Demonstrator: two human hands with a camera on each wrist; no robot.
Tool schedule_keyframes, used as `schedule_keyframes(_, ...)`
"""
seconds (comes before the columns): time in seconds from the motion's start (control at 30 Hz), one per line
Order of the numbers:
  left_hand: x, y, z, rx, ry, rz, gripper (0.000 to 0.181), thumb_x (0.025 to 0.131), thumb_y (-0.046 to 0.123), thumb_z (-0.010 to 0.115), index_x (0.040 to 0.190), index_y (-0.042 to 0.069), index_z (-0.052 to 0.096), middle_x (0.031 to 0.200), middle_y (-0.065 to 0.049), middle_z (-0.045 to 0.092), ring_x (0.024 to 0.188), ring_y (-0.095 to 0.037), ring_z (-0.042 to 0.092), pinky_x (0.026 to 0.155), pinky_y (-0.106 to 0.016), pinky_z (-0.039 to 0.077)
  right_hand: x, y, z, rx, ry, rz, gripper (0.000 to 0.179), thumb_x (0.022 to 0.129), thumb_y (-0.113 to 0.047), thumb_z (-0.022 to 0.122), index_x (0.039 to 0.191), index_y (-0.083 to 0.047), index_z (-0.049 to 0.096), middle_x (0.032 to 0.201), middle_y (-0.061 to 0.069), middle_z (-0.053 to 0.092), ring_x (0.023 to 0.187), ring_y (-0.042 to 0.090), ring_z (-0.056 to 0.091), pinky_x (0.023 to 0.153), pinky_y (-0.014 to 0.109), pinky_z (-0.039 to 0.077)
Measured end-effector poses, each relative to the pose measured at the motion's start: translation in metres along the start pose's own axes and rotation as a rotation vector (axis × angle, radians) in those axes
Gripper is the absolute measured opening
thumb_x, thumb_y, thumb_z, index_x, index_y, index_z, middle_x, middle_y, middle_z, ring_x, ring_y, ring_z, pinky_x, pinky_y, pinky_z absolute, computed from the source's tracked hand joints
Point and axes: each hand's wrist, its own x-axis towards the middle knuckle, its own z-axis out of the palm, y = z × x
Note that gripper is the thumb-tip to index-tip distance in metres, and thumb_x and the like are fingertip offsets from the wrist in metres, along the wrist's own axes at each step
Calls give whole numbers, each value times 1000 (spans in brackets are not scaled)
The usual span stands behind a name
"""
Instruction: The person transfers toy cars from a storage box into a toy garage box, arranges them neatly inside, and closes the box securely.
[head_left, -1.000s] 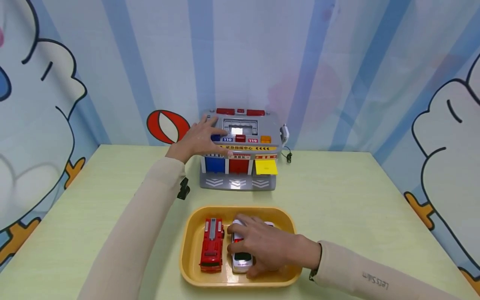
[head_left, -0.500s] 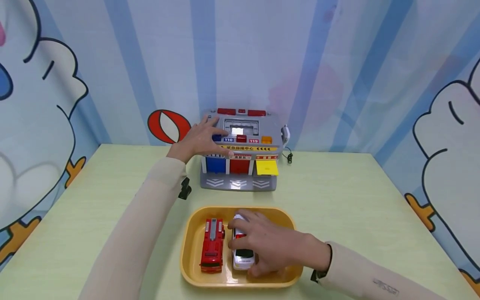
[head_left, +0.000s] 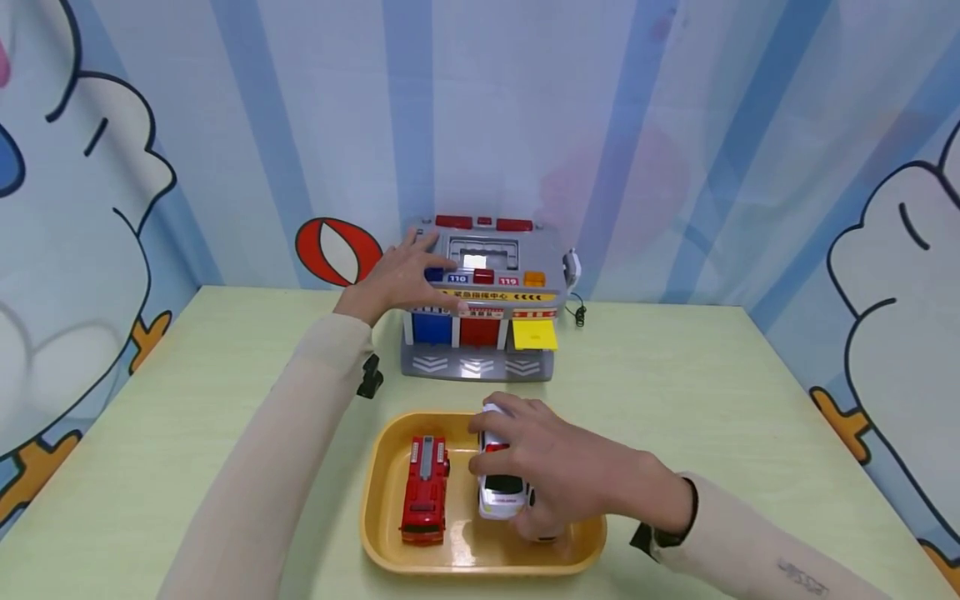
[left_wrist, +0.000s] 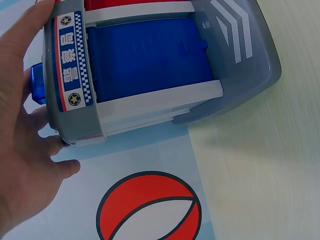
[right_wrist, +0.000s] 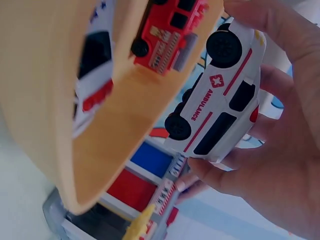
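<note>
In the head view, my right hand (head_left: 562, 462) grips a white toy ambulance (head_left: 501, 497) above the yellow tray (head_left: 480, 569). The right wrist view shows the thumb and fingers holding the ambulance (right_wrist: 215, 100) by its two ends, its wheels off the tray. A red toy fire truck (head_left: 424, 492) lies in the tray's left half. Mostly hidden under my right hand is another white toy car (right_wrist: 95, 65) with a dark windshield. My left hand (head_left: 397, 279) holds the left end of the grey toy rescue station (head_left: 477, 367), thumb at the front edge and fingers over the roof.
The station has a blue door (head_left: 432, 328), a red door (head_left: 478, 332) and a raised yellow door (head_left: 534, 335). A grey handset (head_left: 572, 268) with a coiled black cord (head_left: 578, 314) sits at its right side. A patterned curtain (head_left: 487, 108) hangs behind the table (head_left: 660, 392).
My right hand has lifted the ambulance and carried it slightly right and toward the station. The left hand stays on the station.
</note>
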Motion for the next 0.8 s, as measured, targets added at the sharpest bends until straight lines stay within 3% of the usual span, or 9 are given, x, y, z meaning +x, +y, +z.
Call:
schedule_keyframes(0.27,-1,0,-1,0,-2,-3,86,73,67,73,145,24,54,170,-11,10,156,-39,-5,122,-65,10,-9,6,-18,-50,50,38,50,79,-38,80,126,-32,66,150,3,47,147,36,27,115,63,32)
schedule_keyframes(0.5,1,0,1,-1,-3,-11,86,73,67,73,145,25,54,170,-11,9,156,-39,-5,123,-65,9,-15,15,-25,-64,106,65,48,78,-38,78,125,-31,67,150,2,47,141,30,32,111,58,38)
schedule_keyframes(0.8,1,0,0,5,-9,-11,87,72,68,73,146,25,54,170,-11,9,156,-39,-6,122,-65,9,-24,28,-32,-31,155,102,50,75,-37,80,122,-27,68,150,5,46,145,38,30,111,65,36)
